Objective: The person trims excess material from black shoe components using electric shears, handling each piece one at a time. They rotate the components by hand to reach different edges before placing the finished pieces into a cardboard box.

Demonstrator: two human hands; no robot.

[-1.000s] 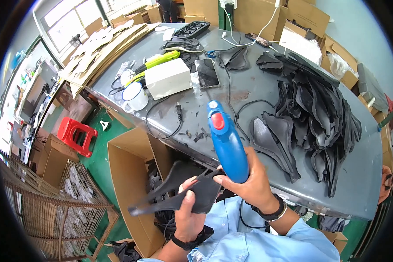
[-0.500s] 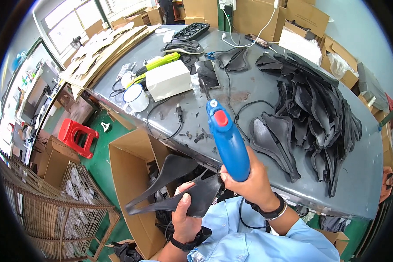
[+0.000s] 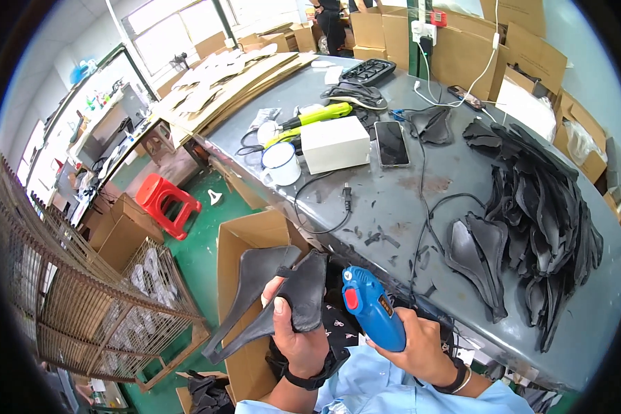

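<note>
The left hand (image 3: pixel 302 348) has a black saddle-shaped pad (image 3: pixel 306 293) up in front of the person, its grip closed, thumb pressed on one broad lobe, narrow tails slanting down over an open cardboard box (image 3: pixel 255 228). The right hand (image 3: pixel 421 348) has its grip wrapped round a blue handheld tool (image 3: pixel 376 310) with a red button; the nose is near the pad but not touching it, so I'd say this piece is between strokes, or just finished. I can't tell which from here. Small black scraps (image 3: pixel 383 238) on the grey surface (image 3: pixel 400 200) suggest some cutting is done. A big heap of similar black pieces (image 3: pixel 541 207) lies over to the right, with one folded piece (image 3: pixel 472 262) just beside it; whether those are finished or waiting, I can't say.
</note>
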